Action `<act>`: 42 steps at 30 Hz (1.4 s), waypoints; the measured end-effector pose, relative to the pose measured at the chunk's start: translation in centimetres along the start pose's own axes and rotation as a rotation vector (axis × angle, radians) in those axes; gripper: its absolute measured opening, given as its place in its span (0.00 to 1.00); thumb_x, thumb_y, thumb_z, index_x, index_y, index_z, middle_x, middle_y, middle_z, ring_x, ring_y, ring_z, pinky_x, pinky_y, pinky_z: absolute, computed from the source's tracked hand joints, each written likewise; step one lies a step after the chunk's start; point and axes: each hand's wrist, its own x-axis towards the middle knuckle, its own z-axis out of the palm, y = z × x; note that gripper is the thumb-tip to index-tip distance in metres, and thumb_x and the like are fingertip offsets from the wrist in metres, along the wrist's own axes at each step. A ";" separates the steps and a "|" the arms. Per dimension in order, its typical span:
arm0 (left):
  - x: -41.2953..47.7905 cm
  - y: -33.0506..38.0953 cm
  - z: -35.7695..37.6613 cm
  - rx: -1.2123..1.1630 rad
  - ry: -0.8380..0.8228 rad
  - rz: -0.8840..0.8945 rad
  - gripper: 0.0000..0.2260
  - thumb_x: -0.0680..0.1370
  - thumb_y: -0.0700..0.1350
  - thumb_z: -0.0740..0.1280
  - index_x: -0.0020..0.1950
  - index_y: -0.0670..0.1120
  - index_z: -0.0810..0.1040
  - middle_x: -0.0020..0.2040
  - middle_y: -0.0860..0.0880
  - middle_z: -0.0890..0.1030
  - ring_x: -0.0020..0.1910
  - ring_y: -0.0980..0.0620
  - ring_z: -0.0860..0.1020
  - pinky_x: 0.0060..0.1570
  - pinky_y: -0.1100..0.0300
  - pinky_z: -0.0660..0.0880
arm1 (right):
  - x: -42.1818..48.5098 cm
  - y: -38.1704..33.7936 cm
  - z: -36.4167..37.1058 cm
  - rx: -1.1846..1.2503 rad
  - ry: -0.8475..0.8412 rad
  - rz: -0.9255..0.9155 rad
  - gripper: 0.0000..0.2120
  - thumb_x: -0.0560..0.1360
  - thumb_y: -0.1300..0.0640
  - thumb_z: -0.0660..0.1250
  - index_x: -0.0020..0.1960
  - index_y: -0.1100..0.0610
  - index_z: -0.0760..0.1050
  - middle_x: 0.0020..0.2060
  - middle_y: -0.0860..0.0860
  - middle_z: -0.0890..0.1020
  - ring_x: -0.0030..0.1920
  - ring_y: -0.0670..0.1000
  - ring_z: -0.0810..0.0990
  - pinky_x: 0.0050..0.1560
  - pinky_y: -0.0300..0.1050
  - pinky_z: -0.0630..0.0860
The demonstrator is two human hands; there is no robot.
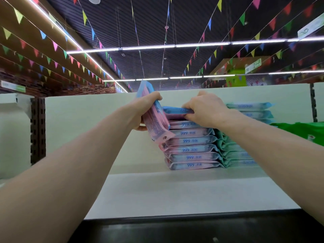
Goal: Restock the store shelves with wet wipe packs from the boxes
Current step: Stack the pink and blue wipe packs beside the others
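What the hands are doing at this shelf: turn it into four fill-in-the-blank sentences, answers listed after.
1. The left hand grips a bundle of packs, tilted, at the stack's ____ side.
2. The right hand pinches a pack lying at the stack's ____.
3. The fronts of the packs in the stack show the number ____.
4. The shelf under the stack is ____ in colour.

Missing words: left, top, 999, white.

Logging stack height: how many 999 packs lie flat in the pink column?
7, in one column on the shelf; the right hand pinches the top pack. The left hand grips a further bundle, count unclear. More could hide behind it.
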 end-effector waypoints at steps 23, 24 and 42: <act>-1.0 4.9 2.3 -0.307 -0.042 0.107 0.14 0.73 0.53 0.70 0.48 0.44 0.74 0.43 0.46 0.82 0.41 0.48 0.81 0.50 0.48 0.80 | -0.1 -1.1 -2.8 0.694 0.224 -0.038 0.08 0.71 0.52 0.68 0.39 0.56 0.74 0.30 0.48 0.74 0.32 0.50 0.71 0.36 0.45 0.69; -0.9 4.8 2.2 -0.288 -0.036 0.098 0.15 0.73 0.55 0.70 0.48 0.44 0.73 0.43 0.46 0.81 0.43 0.49 0.81 0.52 0.48 0.79 | 0.0 -0.7 -2.7 0.651 0.251 -0.026 0.05 0.72 0.54 0.68 0.41 0.55 0.74 0.31 0.47 0.74 0.33 0.51 0.71 0.37 0.45 0.68; 1.8 -0.1 1.1 0.137 -0.129 0.063 0.16 0.76 0.58 0.67 0.54 0.47 0.75 0.51 0.46 0.82 0.50 0.50 0.80 0.46 0.53 0.76 | 0.0 2.0 0.2 -0.004 -0.017 0.059 0.13 0.79 0.54 0.55 0.61 0.50 0.73 0.57 0.51 0.78 0.60 0.56 0.70 0.59 0.52 0.61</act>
